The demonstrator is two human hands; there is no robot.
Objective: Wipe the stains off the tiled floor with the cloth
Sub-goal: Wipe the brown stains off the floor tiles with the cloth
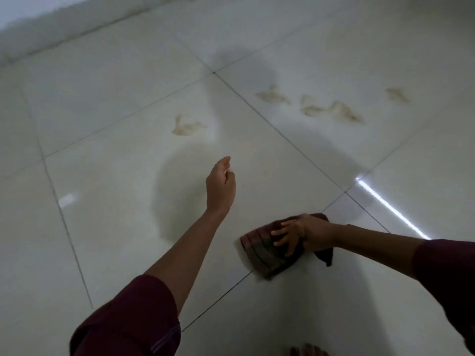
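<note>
A dark brown striped cloth [262, 255] lies bunched on the white tiled floor [108, 201], low and right of centre. My right hand [295, 235] presses flat on top of it, fingers spread and pointing left. My left hand [221, 185] hangs in the air above the floor, loosely curled and holding nothing, to the upper left of the cloth. Brownish stains mark the tiles farther away: one stain [186, 127] beyond my left hand, another [272, 96] to its right, a long one [331, 110] and a small one [397, 95] at the far right.
A white wall base [51, 34] runs along the far left edge of the floor. Dark grout lines cross the tiles. A bright strip of reflected light [393, 209] lies on the floor at the right. Something brownish [308, 352] pokes in at the bottom edge.
</note>
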